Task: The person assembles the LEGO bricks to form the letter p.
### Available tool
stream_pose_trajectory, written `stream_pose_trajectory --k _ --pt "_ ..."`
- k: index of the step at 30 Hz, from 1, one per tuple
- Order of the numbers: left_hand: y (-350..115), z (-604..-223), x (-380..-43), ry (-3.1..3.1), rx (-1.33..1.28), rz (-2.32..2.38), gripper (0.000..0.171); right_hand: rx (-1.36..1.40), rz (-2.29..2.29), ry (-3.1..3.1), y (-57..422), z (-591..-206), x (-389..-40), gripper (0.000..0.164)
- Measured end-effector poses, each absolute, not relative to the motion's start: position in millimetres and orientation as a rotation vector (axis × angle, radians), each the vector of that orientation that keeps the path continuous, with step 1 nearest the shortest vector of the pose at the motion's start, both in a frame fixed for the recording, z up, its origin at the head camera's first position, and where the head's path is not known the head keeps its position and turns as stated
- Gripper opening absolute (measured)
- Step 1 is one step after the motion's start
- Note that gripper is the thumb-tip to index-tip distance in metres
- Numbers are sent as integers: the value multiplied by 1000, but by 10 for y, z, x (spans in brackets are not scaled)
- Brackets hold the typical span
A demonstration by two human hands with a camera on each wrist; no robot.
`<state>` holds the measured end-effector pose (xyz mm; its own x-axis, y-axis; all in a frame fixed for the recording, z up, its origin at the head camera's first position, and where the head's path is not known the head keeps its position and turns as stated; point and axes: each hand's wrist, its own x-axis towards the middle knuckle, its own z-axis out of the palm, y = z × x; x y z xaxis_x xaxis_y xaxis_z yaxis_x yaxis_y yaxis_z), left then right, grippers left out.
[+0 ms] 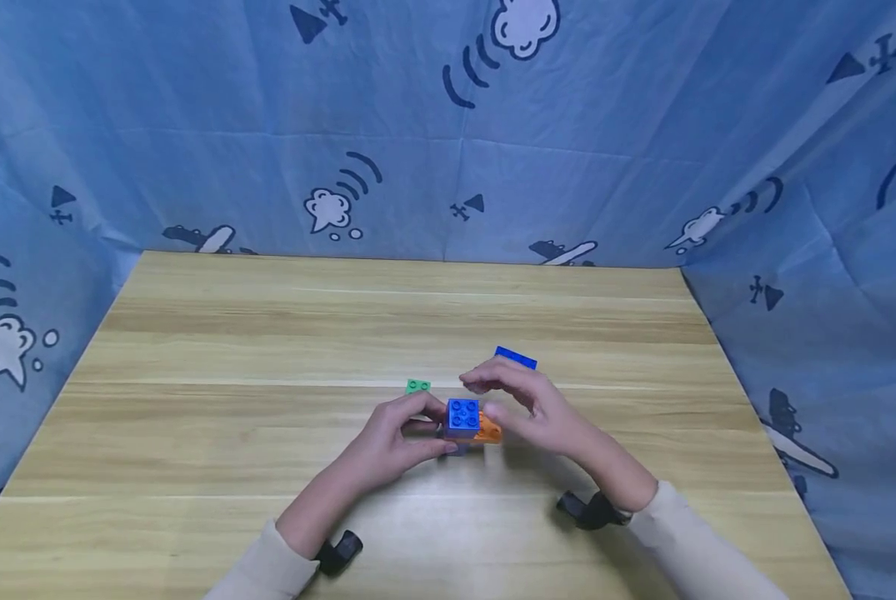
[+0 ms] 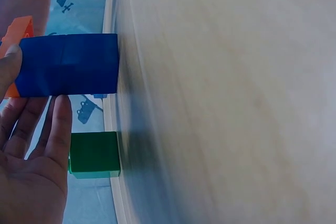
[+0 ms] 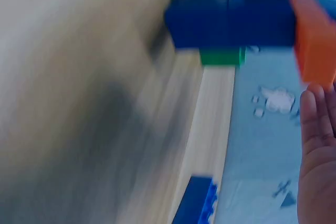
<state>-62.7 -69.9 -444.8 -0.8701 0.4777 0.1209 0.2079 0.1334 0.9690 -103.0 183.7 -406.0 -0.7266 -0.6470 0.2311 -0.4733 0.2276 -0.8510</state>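
My left hand (image 1: 387, 442) holds a stack of toy building bricks between thumb and fingers. On top of the stack is a studded blue brick (image 1: 463, 414). Under it an orange brick (image 1: 489, 429) juts out to the right, and a blue column (image 2: 68, 65) forms the lower part. Whether the column touches the table cannot be told. To the right of the stack, my right hand (image 1: 541, 408) has its fingers extended and gently bent, fingertips close to the orange brick (image 3: 319, 51); contact there is unclear.
Beyond the left hand, a green brick (image 1: 417, 386) stands on the wooden table (image 1: 230, 400). Another blue brick (image 1: 516, 358) lies past the right hand, partly covered by it. Patterned blue cloth (image 1: 387, 100) hangs behind the table and along its sides.
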Motion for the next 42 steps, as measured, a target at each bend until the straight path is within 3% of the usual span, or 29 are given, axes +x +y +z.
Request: stream_pose_trajectory --k 5,9,32,42 --pt "-697 -4448 -625 2187 656 1808 30 -911 -1519 2366 1833 -4168 -1247 32" --pt "-690 -4450 -624 2179 662 1817 30 -838 -1415 2356 1779 -4247 -1370 39" --pt "-689 -4447 -635 2186 654 1813 32 -956 -1172 2085 1459 -4456 -1639 63" --pt "-697 -4448 -628 2210 671 1801 32 -1011 -1127 2115 1354 -4518 -1637 63"
